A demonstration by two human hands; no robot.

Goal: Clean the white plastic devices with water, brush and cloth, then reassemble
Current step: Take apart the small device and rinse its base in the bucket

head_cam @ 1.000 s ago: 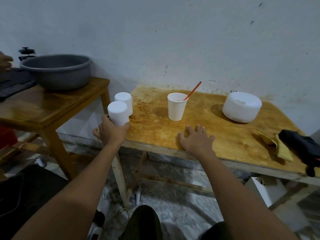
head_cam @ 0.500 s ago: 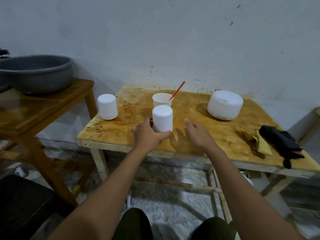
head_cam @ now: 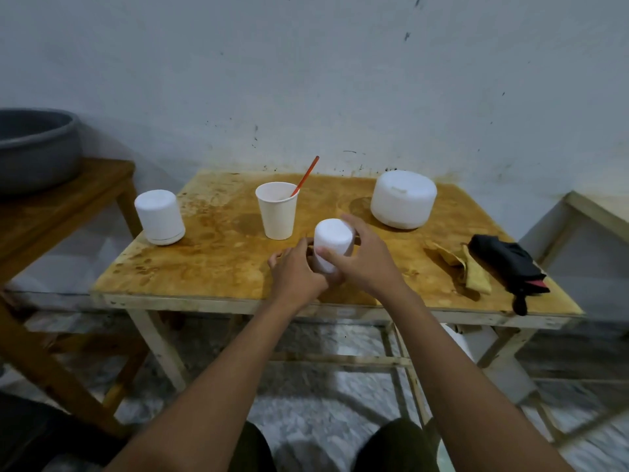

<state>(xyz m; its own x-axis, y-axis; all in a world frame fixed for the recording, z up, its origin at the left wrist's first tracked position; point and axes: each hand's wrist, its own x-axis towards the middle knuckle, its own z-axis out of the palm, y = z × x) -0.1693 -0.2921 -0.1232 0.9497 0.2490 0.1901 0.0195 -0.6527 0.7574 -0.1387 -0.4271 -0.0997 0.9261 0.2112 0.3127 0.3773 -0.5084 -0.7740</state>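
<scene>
Fingers (head_cam: 355, 226) grip the white device (head_cam: 332, 238), its long axis near-upright.

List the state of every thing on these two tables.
held white device: assembled, gripped by left hand and right hand.
left white device: upright, assembled, untouched.
large white device: upright, lid on.
paper cup: upright, red stick leaning inside.
yellow cloth: crumpled, lying on the table.
black bundle: lying beside the cloth.
grey basin: upright, contents hidden.

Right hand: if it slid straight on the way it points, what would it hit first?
The small white device it holds; beyond that, probably the paper cup, though depth is unclear.
</scene>
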